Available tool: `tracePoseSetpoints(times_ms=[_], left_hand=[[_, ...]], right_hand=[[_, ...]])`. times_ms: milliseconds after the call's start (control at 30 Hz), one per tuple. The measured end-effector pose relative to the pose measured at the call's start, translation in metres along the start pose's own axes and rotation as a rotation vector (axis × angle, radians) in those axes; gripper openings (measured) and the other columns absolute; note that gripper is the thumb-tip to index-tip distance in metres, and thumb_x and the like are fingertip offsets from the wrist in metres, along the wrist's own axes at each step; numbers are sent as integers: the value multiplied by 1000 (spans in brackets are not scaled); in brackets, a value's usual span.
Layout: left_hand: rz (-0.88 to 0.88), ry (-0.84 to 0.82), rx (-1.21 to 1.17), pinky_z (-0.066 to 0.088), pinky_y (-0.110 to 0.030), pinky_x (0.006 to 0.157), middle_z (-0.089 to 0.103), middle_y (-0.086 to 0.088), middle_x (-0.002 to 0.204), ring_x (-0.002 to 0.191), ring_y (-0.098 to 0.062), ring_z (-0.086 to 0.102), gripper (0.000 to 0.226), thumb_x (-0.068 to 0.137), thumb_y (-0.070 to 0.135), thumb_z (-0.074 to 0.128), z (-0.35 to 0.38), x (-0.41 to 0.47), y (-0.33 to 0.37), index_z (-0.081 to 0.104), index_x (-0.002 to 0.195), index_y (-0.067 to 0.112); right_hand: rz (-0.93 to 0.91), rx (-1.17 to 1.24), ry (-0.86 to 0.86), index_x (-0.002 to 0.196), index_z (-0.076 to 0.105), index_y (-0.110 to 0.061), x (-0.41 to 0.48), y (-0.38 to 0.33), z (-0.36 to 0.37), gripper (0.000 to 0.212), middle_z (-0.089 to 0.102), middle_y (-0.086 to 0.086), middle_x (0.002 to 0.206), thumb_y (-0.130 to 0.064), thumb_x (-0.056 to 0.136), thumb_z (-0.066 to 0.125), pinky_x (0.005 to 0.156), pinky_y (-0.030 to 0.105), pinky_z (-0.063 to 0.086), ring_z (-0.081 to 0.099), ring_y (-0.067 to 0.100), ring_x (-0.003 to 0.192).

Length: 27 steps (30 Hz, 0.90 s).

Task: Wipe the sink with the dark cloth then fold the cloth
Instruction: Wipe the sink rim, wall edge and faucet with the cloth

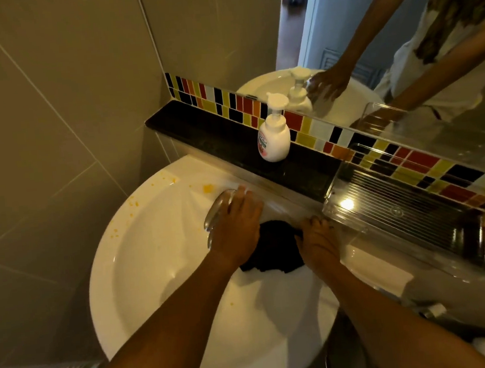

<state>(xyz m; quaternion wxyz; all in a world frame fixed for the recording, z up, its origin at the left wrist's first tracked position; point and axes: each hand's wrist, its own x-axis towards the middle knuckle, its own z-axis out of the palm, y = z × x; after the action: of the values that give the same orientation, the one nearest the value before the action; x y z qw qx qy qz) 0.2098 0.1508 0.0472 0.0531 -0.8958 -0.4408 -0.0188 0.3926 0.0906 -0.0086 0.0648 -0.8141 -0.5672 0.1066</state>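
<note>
Cloth (271,247), sink (154,265) back edge: right hand (318,243) fingers grip it; left hand (234,222) open on tap (216,212). Sweep toward yellow stains (208,188), pressing flat.

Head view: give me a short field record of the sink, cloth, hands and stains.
sink: white, round basin
stains: yellow spots on the far-left rim and basin, not wiped
cloth: dark, bunched at the back of the basin
left hand: resting on the chrome tap
right hand: on the cloth's right edge
soap bottle: upright on the black ledge
</note>
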Motion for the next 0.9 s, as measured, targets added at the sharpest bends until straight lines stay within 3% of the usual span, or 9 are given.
tracePoseSetpoints(times_ms=[67,133,200,267,367,467,567,733,900], left_hand=[[44,36,-77,21,-50,115,41,-14,148,141,-33,30,62,81,30,64,4,-11,12,43,138,16],[16,-60,-271,24,-44,116,42,-10,146,138,-29,35,60,85,30,61,5,-21,21,40,139,16],[-59,-164,-484,39,-40,107,48,-8,138,125,-27,47,55,86,27,58,2,-29,23,41,137,18],[-142,-164,-611,48,-41,95,55,-9,127,114,-27,55,47,85,22,58,-4,-34,21,47,131,16],[-254,-96,-717,52,-44,89,65,-10,111,102,-27,62,27,89,21,54,-15,-44,14,59,113,11],[-331,-126,-717,55,-45,79,68,-9,98,88,-27,65,26,86,29,53,-26,-63,-3,58,106,14],[-330,-207,-717,55,-44,75,68,-9,91,79,-27,65,33,82,37,50,-40,-87,-29,56,109,18],[-403,-383,-653,51,-39,87,65,-6,103,94,-24,61,25,87,30,59,-62,-127,-90,63,107,17],[-500,-298,-753,49,-35,79,60,-2,85,83,-20,58,13,85,18,62,-93,-161,-151,64,93,8]], right_hand=[[-100,177,-19,115,52,-17,-6,-3,-5,27,57,7,115,-34,94,50,92,33,45,53,23,108],[-221,372,-113,109,52,-21,-12,-12,-20,17,61,3,101,-31,96,50,77,27,51,61,19,92],[-358,428,-182,108,53,-26,-15,-24,-38,12,63,0,96,-27,98,47,67,24,53,64,13,82],[-458,409,-181,108,56,-27,-18,-37,-54,15,62,-5,99,-25,97,46,71,17,48,59,6,85],[-554,324,-124,111,61,-20,-23,-53,-81,19,51,-12,99,-21,96,50,71,6,34,47,1,90],[-562,311,-217,110,64,-19,-21,-65,-99,19,62,-7,97,-20,95,52,77,12,41,57,7,90],[-590,199,-235,106,58,-37,-18,-77,-104,15,63,-9,103,-36,91,55,89,30,50,57,7,92],[-681,189,-287,111,62,-25,-19,-113,-117,23,65,-2,110,-32,89,61,92,30,48,58,11,98],[-756,45,-406,104,62,-26,-13,-160,-121,20,58,-5,102,-38,88,62,89,32,49,54,16,95]])
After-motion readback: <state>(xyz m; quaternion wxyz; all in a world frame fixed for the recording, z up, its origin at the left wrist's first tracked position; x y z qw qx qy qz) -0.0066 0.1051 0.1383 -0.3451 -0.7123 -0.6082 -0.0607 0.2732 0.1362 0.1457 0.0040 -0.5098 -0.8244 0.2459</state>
